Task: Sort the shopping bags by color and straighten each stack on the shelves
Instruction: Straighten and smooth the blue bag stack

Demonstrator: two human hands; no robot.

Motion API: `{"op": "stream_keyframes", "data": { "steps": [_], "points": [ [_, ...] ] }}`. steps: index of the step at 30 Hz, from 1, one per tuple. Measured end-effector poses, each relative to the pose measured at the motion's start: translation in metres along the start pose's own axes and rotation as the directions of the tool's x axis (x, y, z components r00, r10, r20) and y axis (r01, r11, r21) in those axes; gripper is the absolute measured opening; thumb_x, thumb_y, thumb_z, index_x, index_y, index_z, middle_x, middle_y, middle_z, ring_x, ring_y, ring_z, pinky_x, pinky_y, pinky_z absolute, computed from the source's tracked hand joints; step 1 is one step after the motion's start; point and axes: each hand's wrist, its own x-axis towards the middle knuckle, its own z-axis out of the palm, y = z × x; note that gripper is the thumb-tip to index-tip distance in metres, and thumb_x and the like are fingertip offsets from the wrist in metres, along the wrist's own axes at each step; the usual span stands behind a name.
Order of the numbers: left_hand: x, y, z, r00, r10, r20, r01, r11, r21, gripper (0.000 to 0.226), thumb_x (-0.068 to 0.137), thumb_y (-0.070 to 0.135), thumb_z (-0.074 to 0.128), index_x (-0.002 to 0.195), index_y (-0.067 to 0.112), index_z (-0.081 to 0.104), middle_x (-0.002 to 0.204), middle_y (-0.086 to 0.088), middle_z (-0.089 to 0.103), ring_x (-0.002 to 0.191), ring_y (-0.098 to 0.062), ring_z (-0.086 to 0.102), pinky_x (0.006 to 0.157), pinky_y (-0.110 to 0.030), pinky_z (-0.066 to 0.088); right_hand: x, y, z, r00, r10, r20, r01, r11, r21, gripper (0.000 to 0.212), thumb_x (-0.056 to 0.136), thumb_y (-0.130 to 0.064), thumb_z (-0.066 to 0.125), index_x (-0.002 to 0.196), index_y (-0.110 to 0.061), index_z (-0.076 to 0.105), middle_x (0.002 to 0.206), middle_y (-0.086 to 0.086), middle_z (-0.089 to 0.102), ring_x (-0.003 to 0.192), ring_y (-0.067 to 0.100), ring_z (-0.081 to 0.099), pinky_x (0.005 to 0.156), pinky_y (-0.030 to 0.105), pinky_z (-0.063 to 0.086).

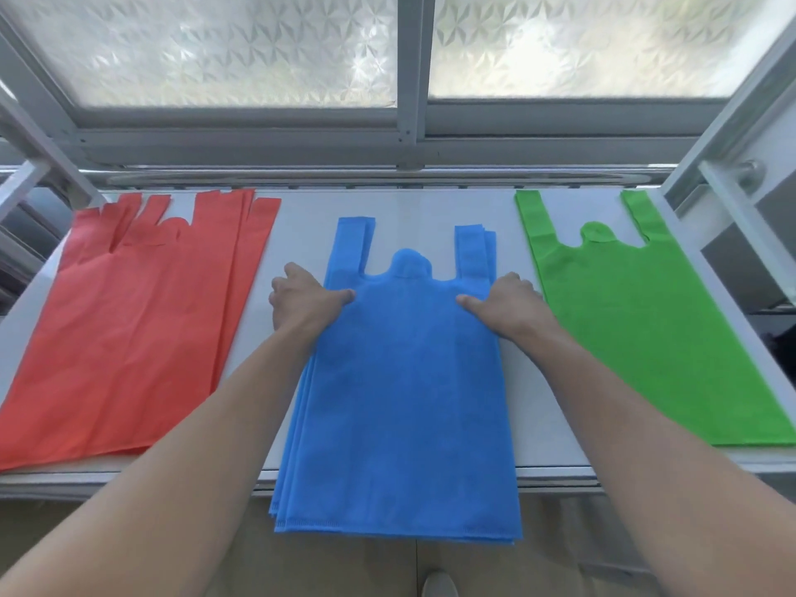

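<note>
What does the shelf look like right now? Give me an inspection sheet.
Surface: white shelf board, flat.
Job's things: red non-woven bag stack left, fanned unevenly; blue non-woven bag stack middle, overhanging the front edge; green non-woven bags right, flat, edges even.
Clutter: nothing seen.
Grips: left grip and right grip hold the blue stack's side edges, thumbs on top.
Cables: nothing seen.
Surroundings: frosted patterned window behind; grey metal shelf frame.
</note>
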Motion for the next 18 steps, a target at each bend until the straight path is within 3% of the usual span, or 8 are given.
{"op": "stream_keyframes", "data": {
  "steps": [2, 5, 7, 11, 18],
  "points": [
    [-0.016, -0.007, -0.006, 0.998, -0.02, 0.064, 0.019, 1.0, 0.018, 0.094, 0.076, 0.05, 0.085, 0.145, 0.007, 0.039, 0.145, -0.014, 0.048, 0.134, -0.036, 0.049, 0.103, -0.052, 0.051, -0.024, 0.009, 0.001, 0.999, -0.01, 0.033, 0.011, 0.999, -0.037, 0.079, 0.089, -0.058, 0.069, 0.138, 0.0, 0.045, 0.139, 0.019, 0.054, 0.125, 0.037, 0.057, 0.099, 0.043, 0.05],
    [-0.046, -0.026, -0.012, 0.996, 0.019, 0.092, -0.028, 0.995, 0.1, 0.08, 0.081, 0.046, 0.081, 0.139, 0.007, 0.043, 0.138, -0.014, 0.052, 0.126, -0.035, 0.054, 0.098, -0.049, 0.051, -0.075, 0.029, 0.01, 0.999, -0.026, 0.043, 0.029, 0.997, -0.077, 0.061, 0.089, -0.053, 0.068, 0.123, -0.006, 0.051, 0.124, 0.015, 0.059, 0.109, 0.035, 0.064, 0.085, 0.041, 0.051],
    [-0.067, -0.04, -0.015, 0.995, 0.048, 0.091, -0.057, 0.993, 0.101, 0.068, 0.084, 0.042, 0.078, 0.134, 0.009, 0.046, 0.131, -0.011, 0.054, 0.119, -0.033, 0.057, 0.094, -0.046, 0.052, -0.111, 0.042, 0.016, 0.998, -0.039, 0.04, 0.041, 0.997, -0.066, 0.05, 0.091, -0.051, 0.065, 0.118, -0.011, 0.052, 0.117, 0.009, 0.059, 0.102, 0.032, 0.063, 0.082, 0.041, 0.052],
    [-0.109, -0.068, -0.019, 0.991, 0.091, 0.098, -0.1, 0.991, 0.087, 0.057, 0.088, 0.033, 0.072, 0.134, 0.009, 0.05, 0.129, -0.01, 0.053, 0.123, -0.033, 0.052, 0.102, -0.046, 0.047, -0.173, 0.069, 0.025, 0.997, -0.062, 0.035, 0.064, 0.996, -0.057, 0.034, 0.095, -0.048, 0.06, 0.112, -0.022, 0.046, 0.103, 0.001, 0.063, 0.096, 0.028, 0.064, 0.079, 0.041, 0.051],
    [-0.181, -0.105, -0.019, 0.989, 0.143, 0.047, -0.149, 0.978, 0.144, 0.055, 0.094, 0.021, 0.067, 0.142, 0.004, 0.047, 0.132, -0.015, 0.048, 0.129, -0.037, 0.043, 0.108, -0.045, 0.036, -0.217, 0.088, 0.037, 0.996, -0.028, 0.086, 0.027, 1.0, 0.015, 0.045, 0.095, -0.05, 0.055, 0.131, -0.027, 0.038, 0.087, 0.003, 0.07, 0.092, 0.032, 0.067, 0.078, 0.043, 0.054]
  ]
}}
